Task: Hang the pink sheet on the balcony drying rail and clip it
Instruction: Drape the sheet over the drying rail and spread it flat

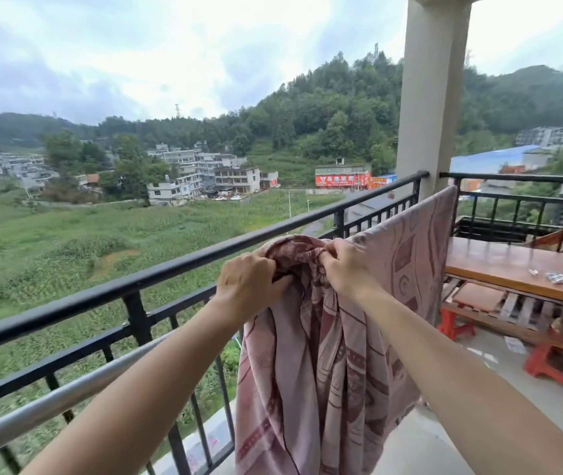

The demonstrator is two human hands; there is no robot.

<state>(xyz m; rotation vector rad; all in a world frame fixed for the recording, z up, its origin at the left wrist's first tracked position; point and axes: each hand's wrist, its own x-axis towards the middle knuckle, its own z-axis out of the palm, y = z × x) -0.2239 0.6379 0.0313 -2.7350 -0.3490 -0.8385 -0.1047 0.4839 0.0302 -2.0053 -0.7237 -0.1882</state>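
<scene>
The pink patterned sheet [324,371] hangs in front of me, its right part draped over the rail up to the pillar and its middle bunched up. My left hand [251,281] grips the bunched top edge. My right hand [345,265] pinches the fabric right beside it. A silver drying rail [67,394] runs from the lower left towards the sheet, just inside the black balcony railing [177,265]. Several small metal clips [552,276] lie on the wooden bench to the right.
A long wooden bench [513,265] stands at the right on red plastic stools [561,365], with boards stacked beneath. A pale concrete pillar [430,97] rises behind the sheet's far end. Grey balcony floor [444,433] lies below.
</scene>
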